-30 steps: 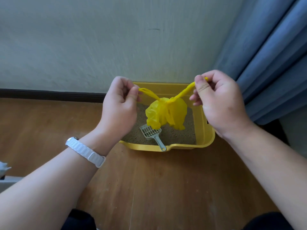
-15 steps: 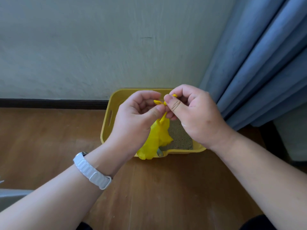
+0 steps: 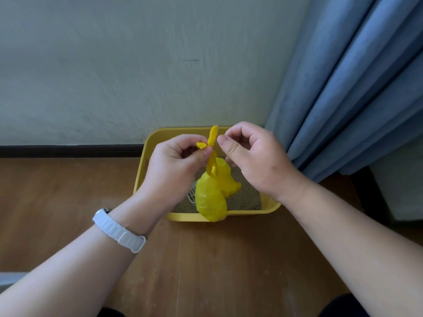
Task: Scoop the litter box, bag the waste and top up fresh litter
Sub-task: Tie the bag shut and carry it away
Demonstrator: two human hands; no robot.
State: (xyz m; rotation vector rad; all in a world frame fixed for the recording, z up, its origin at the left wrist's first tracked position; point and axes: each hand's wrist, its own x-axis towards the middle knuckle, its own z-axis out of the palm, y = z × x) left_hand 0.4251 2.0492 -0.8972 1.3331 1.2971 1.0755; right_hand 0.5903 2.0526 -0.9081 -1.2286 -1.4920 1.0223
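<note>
A small yellow waste bag (image 3: 210,197) hangs above the yellow litter box (image 3: 146,165), which stands on the wood floor against the wall. My left hand (image 3: 174,165) pinches the bag's twisted handles just above the knot, and one handle end sticks up between my hands. My right hand (image 3: 254,161) hovers close on the right with fingers curled; its thumb tip sits beside the raised handle end, and I see no grip on it. A grey litter scoop (image 3: 191,196) lies in the sandy litter (image 3: 247,197), mostly hidden behind the bag and my left hand.
A blue curtain (image 3: 357,92) hangs at the right, reaching down beside the box. A dark baseboard (image 3: 68,151) runs along the pale wall. Wood floor (image 3: 206,259) lies between me and the box. A grey edge (image 3: 9,280) shows at the lower left.
My hands pulled the handles apart a second ago, then came together over the box. Now the left hand alone holds the handles, and the right has let go and sits beside them.
</note>
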